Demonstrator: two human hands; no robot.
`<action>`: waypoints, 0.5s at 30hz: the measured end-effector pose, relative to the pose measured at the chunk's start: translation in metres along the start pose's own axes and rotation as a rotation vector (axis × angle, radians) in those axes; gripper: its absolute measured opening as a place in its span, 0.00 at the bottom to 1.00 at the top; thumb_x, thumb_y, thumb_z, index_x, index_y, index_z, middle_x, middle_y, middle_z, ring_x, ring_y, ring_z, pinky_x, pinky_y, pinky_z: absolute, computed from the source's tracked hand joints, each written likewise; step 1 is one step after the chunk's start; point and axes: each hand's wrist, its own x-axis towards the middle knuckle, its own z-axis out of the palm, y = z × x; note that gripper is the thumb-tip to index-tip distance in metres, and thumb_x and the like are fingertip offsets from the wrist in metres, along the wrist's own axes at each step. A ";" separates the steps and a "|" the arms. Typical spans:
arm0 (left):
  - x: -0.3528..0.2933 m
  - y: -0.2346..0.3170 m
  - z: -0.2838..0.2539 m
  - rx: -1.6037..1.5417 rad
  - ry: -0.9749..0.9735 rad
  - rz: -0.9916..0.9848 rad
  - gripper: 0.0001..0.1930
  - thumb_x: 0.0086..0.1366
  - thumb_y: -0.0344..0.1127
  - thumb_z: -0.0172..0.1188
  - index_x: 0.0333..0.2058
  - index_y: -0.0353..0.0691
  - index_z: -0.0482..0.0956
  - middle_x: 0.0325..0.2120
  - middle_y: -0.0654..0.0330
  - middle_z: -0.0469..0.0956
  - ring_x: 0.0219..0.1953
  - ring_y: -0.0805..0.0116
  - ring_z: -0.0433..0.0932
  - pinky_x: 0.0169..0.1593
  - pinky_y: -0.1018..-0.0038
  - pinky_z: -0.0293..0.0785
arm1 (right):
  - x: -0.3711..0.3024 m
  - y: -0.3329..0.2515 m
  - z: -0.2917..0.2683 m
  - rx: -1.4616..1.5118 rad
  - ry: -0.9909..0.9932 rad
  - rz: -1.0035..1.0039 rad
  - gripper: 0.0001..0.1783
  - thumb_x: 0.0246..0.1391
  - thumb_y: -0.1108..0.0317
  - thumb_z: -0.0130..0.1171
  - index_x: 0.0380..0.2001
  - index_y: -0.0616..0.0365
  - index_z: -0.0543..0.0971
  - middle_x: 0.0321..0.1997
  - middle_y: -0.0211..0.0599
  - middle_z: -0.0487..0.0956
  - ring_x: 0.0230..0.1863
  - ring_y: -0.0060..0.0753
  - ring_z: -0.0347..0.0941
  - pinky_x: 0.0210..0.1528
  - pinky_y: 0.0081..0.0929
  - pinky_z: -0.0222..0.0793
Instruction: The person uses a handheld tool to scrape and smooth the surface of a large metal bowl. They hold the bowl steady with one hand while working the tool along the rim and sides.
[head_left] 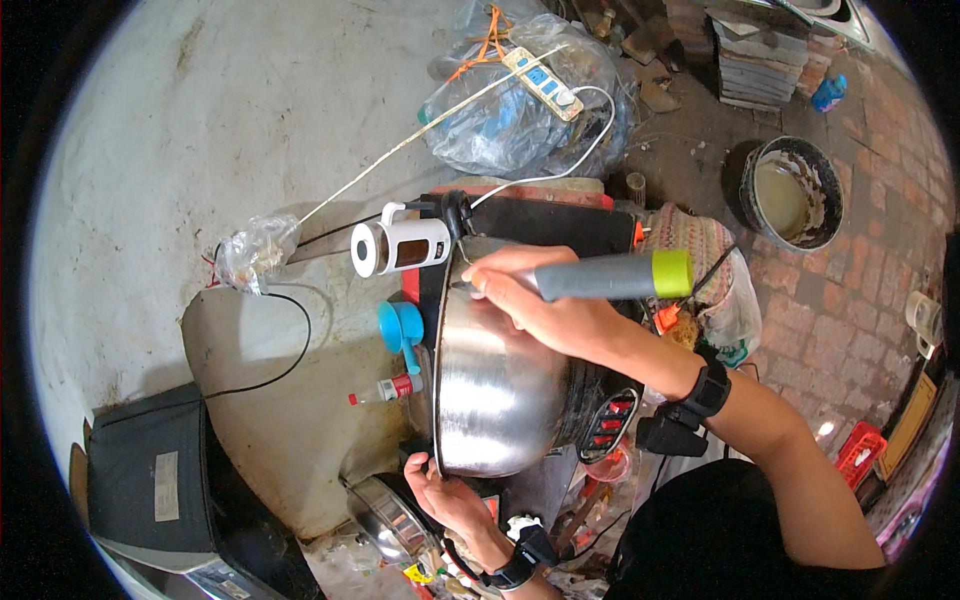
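Note:
A big stainless steel pot [500, 385] lies tipped on its side in the middle, its rim toward the left. My right hand [525, 300] is closed around a grey pen-like tool [600, 277] with a lime-green end cap. The tool's dark tip is at the pot's upper rim; its exact kind does not show. Below, my left hand [455, 505] holds the lower rim, thumb and fingers on either side of it. Just beyond the rim are a white cylindrical container [415, 246] with a handle and dark window, and a blue scoop [400, 325].
A small bottle [388, 388] lies left of the pot, and a steel lid-like bowl [385, 515] below. A black box [150, 480] stands at the lower left. Farther off are a power strip [543, 84] on plastic bags and a dirty black bucket [792, 193] on the brick floor.

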 end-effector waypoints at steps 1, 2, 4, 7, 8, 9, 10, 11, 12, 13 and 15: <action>0.000 0.000 0.001 -0.016 0.004 -0.006 0.14 0.67 0.37 0.50 0.47 0.36 0.69 0.36 0.58 0.78 0.41 0.70 0.76 0.48 0.74 0.67 | -0.001 0.000 0.001 -0.013 -0.014 -0.055 0.12 0.62 0.67 0.57 0.33 0.67 0.80 0.25 0.41 0.79 0.26 0.27 0.74 0.30 0.29 0.69; -0.001 0.000 0.001 -0.039 0.001 -0.004 0.14 0.68 0.37 0.50 0.48 0.36 0.68 0.36 0.58 0.78 0.41 0.69 0.76 0.48 0.74 0.67 | -0.001 -0.001 0.001 -0.036 -0.054 -0.067 0.12 0.61 0.67 0.57 0.33 0.68 0.80 0.25 0.41 0.79 0.26 0.27 0.74 0.31 0.29 0.69; -0.001 0.001 0.004 -0.059 0.017 -0.009 0.13 0.67 0.35 0.51 0.49 0.37 0.68 0.36 0.60 0.76 0.41 0.71 0.74 0.49 0.74 0.67 | -0.002 -0.001 0.001 -0.085 -0.132 -0.064 0.11 0.60 0.68 0.57 0.34 0.66 0.82 0.26 0.41 0.81 0.27 0.27 0.76 0.32 0.30 0.71; 0.000 0.003 0.005 -0.044 0.086 -0.019 0.13 0.67 0.32 0.52 0.49 0.39 0.67 0.34 0.64 0.73 0.40 0.73 0.71 0.49 0.75 0.66 | 0.000 -0.002 0.000 0.015 0.003 0.009 0.11 0.61 0.68 0.56 0.34 0.67 0.81 0.26 0.43 0.80 0.27 0.32 0.77 0.33 0.30 0.71; 0.001 0.003 0.005 -0.041 0.113 -0.013 0.13 0.66 0.31 0.53 0.49 0.39 0.67 0.34 0.65 0.71 0.39 0.74 0.70 0.49 0.75 0.65 | 0.000 -0.002 -0.002 -0.037 -0.009 -0.025 0.10 0.61 0.69 0.56 0.35 0.67 0.81 0.27 0.42 0.81 0.29 0.29 0.77 0.33 0.29 0.72; 0.001 0.004 0.005 -0.034 0.077 0.005 0.13 0.66 0.30 0.53 0.48 0.40 0.67 0.32 0.68 0.67 0.38 0.75 0.66 0.49 0.75 0.64 | 0.000 -0.002 -0.002 -0.089 -0.020 -0.059 0.10 0.62 0.69 0.56 0.36 0.67 0.81 0.29 0.41 0.81 0.30 0.27 0.77 0.34 0.27 0.72; 0.002 0.004 0.005 -0.037 0.084 -0.011 0.13 0.65 0.30 0.53 0.48 0.40 0.67 0.32 0.68 0.67 0.38 0.75 0.66 0.48 0.75 0.64 | 0.001 -0.002 -0.004 -0.152 -0.056 -0.110 0.11 0.63 0.71 0.55 0.40 0.67 0.83 0.33 0.40 0.84 0.33 0.24 0.79 0.36 0.23 0.74; 0.002 0.004 0.005 -0.041 0.087 -0.019 0.13 0.65 0.30 0.53 0.48 0.40 0.67 0.32 0.69 0.67 0.38 0.75 0.66 0.48 0.75 0.64 | 0.000 -0.003 -0.006 -0.108 -0.103 -0.048 0.11 0.63 0.71 0.55 0.39 0.67 0.83 0.33 0.40 0.84 0.34 0.25 0.79 0.37 0.23 0.74; 0.002 0.003 0.005 -0.043 0.091 -0.027 0.12 0.65 0.29 0.53 0.48 0.41 0.68 0.31 0.69 0.67 0.38 0.75 0.66 0.48 0.75 0.64 | 0.000 -0.003 -0.007 -0.085 -0.162 0.026 0.11 0.63 0.71 0.55 0.39 0.67 0.82 0.34 0.40 0.84 0.34 0.25 0.79 0.38 0.24 0.74; 0.002 0.003 0.005 -0.047 0.089 -0.027 0.12 0.65 0.29 0.53 0.47 0.41 0.68 0.32 0.69 0.67 0.38 0.75 0.66 0.48 0.75 0.64 | 0.000 -0.003 -0.008 -0.155 -0.168 -0.080 0.11 0.62 0.70 0.55 0.39 0.68 0.82 0.34 0.41 0.84 0.34 0.25 0.79 0.38 0.23 0.74; 0.002 0.003 0.005 -0.055 0.086 -0.024 0.12 0.65 0.29 0.53 0.46 0.41 0.68 0.32 0.68 0.67 0.38 0.75 0.66 0.47 0.75 0.64 | 0.000 -0.005 -0.009 -0.065 -0.124 -0.003 0.11 0.62 0.70 0.55 0.39 0.68 0.82 0.34 0.40 0.84 0.35 0.25 0.80 0.38 0.23 0.74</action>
